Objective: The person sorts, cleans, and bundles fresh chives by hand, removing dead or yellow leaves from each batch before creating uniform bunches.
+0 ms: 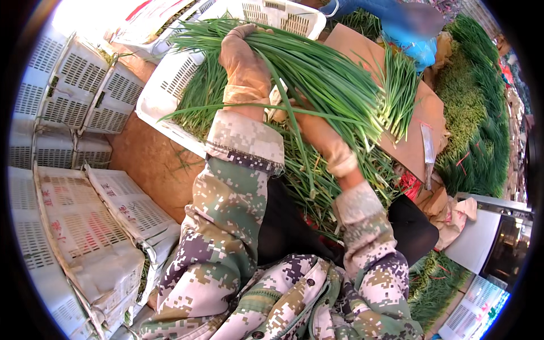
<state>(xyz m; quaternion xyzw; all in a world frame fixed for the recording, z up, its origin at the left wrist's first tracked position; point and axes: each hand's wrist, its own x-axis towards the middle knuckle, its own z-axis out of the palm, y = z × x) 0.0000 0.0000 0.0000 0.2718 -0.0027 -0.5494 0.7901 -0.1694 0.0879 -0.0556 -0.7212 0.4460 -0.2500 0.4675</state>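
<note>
A large bunch of long green chives (323, 68) lies across both my gloved hands, its pale stem ends toward the right. My left hand (245, 63) is closed over the leafy part, fingers curled around the far side. Under the bunch, my right hand (326, 139) grips from below, its fingers mostly hidden by the leaves. A small white piece (277, 93) shows between the hands; I cannot tell what it is. Beneath, a white slotted crate (170, 93) holds more chives, and loose stalks (309, 175) are heaped over my lap.
A cardboard sheet (357, 51) at the right bears a smaller bunch of chives (399, 90) and a knife (428, 150). Stacked white crates (85, 221) line the left. Tied chives (481, 141) are piled far right, near crumpled brown paper (453, 212). Another person's blue-clad leg (362, 11) is beyond.
</note>
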